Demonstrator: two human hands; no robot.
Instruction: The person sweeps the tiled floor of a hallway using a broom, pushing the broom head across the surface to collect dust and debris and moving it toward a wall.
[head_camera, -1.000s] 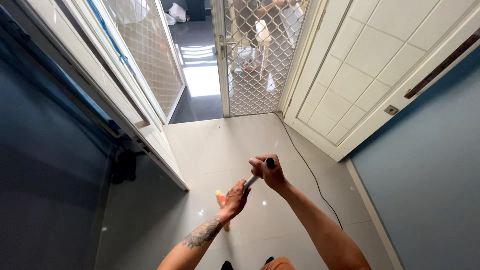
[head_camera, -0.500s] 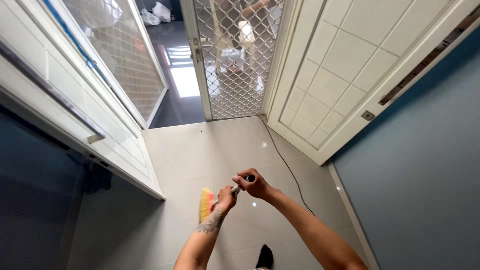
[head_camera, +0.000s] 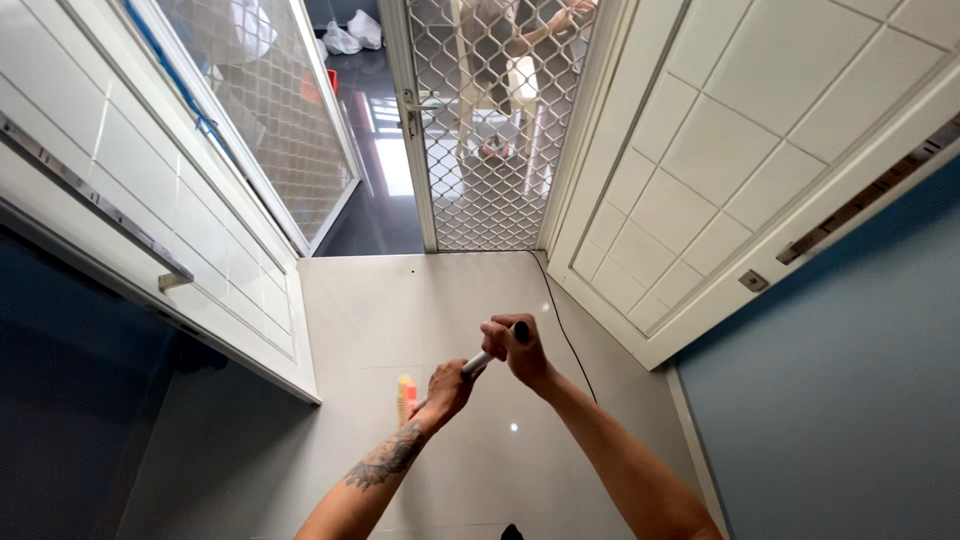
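Both my hands are on the broom handle (head_camera: 480, 360) here. My right hand (head_camera: 513, 350) is wrapped tight around the top end, just under the black cap, and my left hand (head_camera: 447, 385) is closed around the shaft lower down, close beside the right. The handle slants away from me, down and to the left, and the yellow-and-orange bristle head (head_camera: 405, 398) sits on the pale tiled floor (head_camera: 380, 310), just past my left wrist. A white panelled door (head_camera: 190, 230) stands open on my left, near the bristles but not touching them. Another white panelled door (head_camera: 700, 170) stands open on my right, well apart from the broom. A thin black cable (head_camera: 562, 330) runs along the floor just behind my right hand. Straight ahead is a white mesh gate (head_camera: 490, 140), with a person standing beyond it.
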